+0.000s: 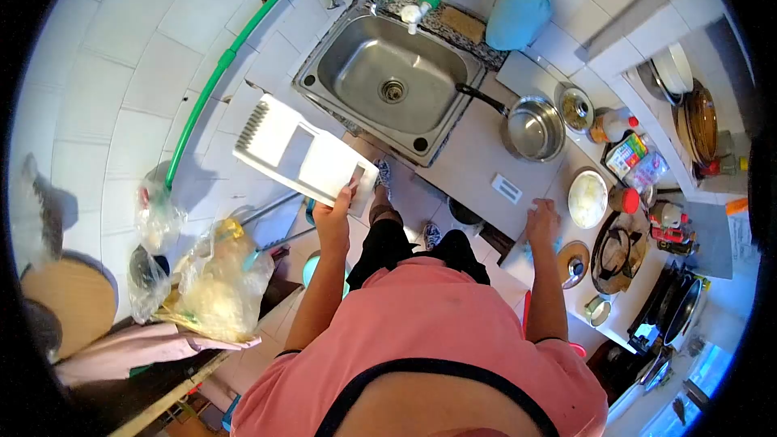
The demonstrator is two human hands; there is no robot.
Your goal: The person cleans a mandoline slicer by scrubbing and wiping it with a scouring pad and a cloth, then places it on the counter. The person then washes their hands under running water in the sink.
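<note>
My left hand (333, 214) grips the near end of a white plastic mandoline slicer frame (306, 152). The frame has a rectangular opening and a ridged far end, and is held in the air left of the sink. My right hand (543, 222) is at the counter (477, 166), its fingers slightly bent and apart, holding nothing that I can see. Close by on the counter lies a small white slotted insert (507, 188). To the right of that hand stands a white bowl (588, 199) of pale food, too small to identify.
Ahead is a steel sink (437, 137) under a tap (413, 16). A saucepan (533, 129) stands right of it, its handle over the sink's edge. Bottles (613, 125), a glass lid (573, 265) and a metal cup (598, 310) crowd the right. Plastic bags (218, 291) lie at left.
</note>
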